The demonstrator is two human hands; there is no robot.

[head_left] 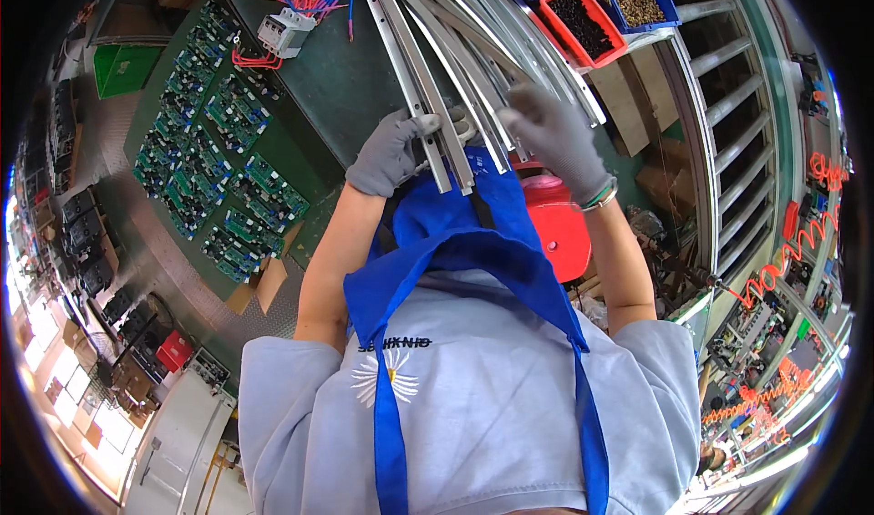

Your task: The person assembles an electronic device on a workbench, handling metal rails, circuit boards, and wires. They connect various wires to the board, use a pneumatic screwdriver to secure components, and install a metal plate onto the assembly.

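My left hand (390,153), in a grey glove, is closed around the near end of a long silver metal rail (407,69) with small holes, at the table's near edge. A second rail (448,142) lies close along it, and their ends stick out towards my blue apron (437,210). Over the other metal rails (496,60), which fan out on the dark green table (332,73), is my right hand (560,142), also gloved in grey. Motion smears its fingers, so whether they grip a rail cannot be made out.
Red and blue wires, with a grey-white electrical switch block (285,34), lie at the table's far left. A red bin (617,49) of dark small parts and a blue bin (672,14) of brass-coloured parts stand far right. Green circuit boards (238,114) fill the left; a red stool (563,242) is below.
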